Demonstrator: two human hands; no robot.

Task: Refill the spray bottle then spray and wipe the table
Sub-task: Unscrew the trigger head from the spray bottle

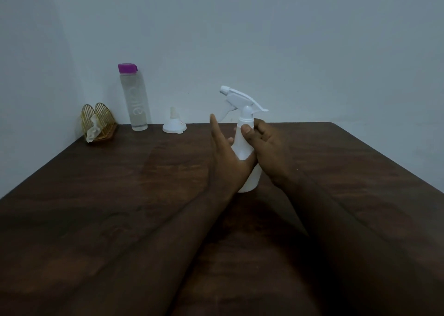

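While upright, spray bottle (243,145) in R hand (266,152), L hand (224,158) beside.

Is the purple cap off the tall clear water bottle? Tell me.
No, the purple cap sits atop the tall clear water bottle.

- Mid-table, the spray bottle (243,147) stands on the table (120,195) between the left hand (225,157) and right hand (266,152).
- Far left, against the wall (240,27): napkin holder (98,123), water bottle (135,99), then funnel (174,124).

Gold wire rack (99,123) far back, well to left of left hand (225,157), upright w/ arched sides. Plain pale wall (288,39) up beyond that hand.
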